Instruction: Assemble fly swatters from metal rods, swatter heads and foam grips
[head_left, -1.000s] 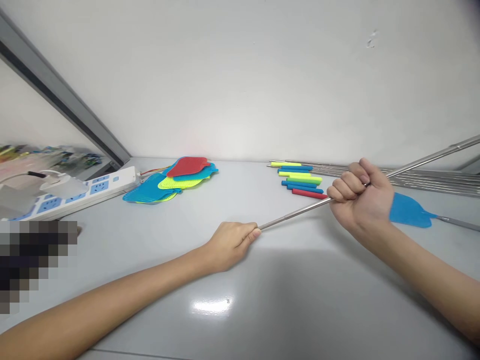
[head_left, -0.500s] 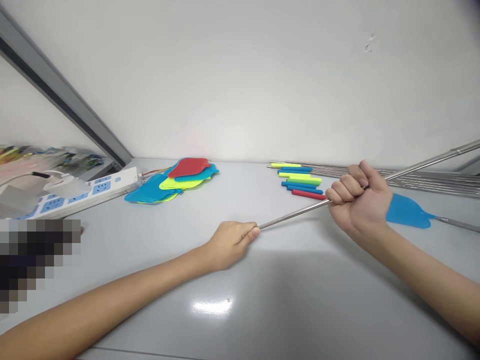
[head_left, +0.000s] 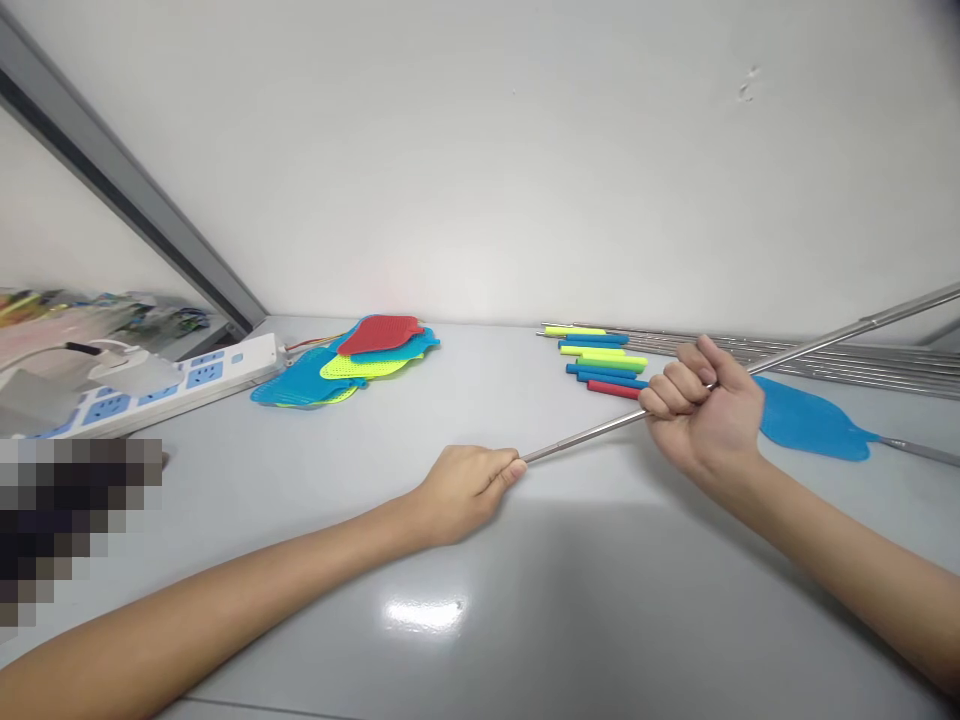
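A thin silver telescopic rod (head_left: 592, 432) slants across the view, rising to the right and running out of frame. Closed round its lower end is my left hand (head_left: 469, 490), which hides that tip. My right hand (head_left: 705, 415) wraps the rod farther up, palm side showing and fingers curled over it. Behind my right wrist a blue fly swatter (head_left: 814, 420) with a metal handle lies on the table. Short coloured tubes (head_left: 609, 364) in yellow, blue, green and red lie just beyond the rod.
Several silver rods (head_left: 892, 370) lie along the wall at the right. A pile of swatter heads (head_left: 379, 338) in red, blue and yellow rests at the back left. Beside it is a white power strip (head_left: 251, 357) with a plug. A grey metal post (head_left: 127, 165) slants at left.
My right hand has slid left and slightly down along the rod, closer to my left hand. More of the blue fly swatter now shows. My left hand has barely moved.
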